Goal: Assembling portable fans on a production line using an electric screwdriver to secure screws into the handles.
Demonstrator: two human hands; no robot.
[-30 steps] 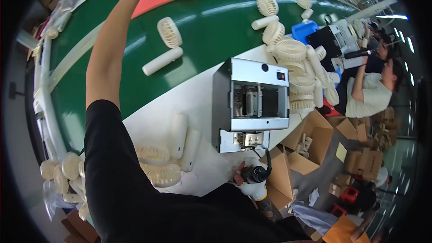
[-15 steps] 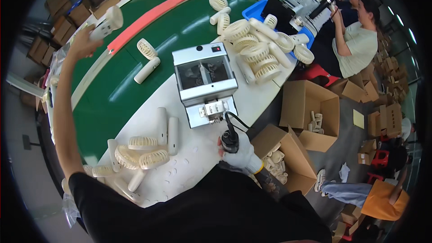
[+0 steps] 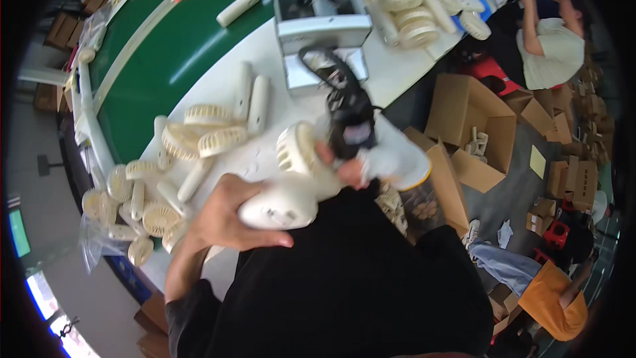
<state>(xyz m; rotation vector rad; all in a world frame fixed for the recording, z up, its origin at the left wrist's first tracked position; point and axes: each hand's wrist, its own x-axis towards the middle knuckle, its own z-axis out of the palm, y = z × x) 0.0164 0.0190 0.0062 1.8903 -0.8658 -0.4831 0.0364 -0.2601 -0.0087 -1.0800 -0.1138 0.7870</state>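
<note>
My left hand (image 3: 228,219) is closed around the handle of a cream-white handheld fan (image 3: 281,209), just in front of my black shirt. The fan's round slatted head sits close to my right hand, slightly blurred. A white glove with bare fingertips covers my right hand (image 3: 381,162), which grips a black electric screwdriver (image 3: 351,116) with a looping cord. Whether its fingertips touch the fan I cannot tell. Beyond the screwdriver stands a silver box-shaped machine (image 3: 321,30) with a window in its top.
Several fan parts lie in a pile (image 3: 205,136) on the white table (image 3: 192,93) at left; another pile (image 3: 414,10) is at far right. A green conveyor belt (image 3: 156,103) runs behind. Cardboard boxes (image 3: 474,119) stand at right, near a seated person (image 3: 553,53).
My left hand has come from above the far left of the belt to my chest, bringing the fan. My right hand has lifted the screwdriver away from beside the machine. The view has tilted down.
</note>
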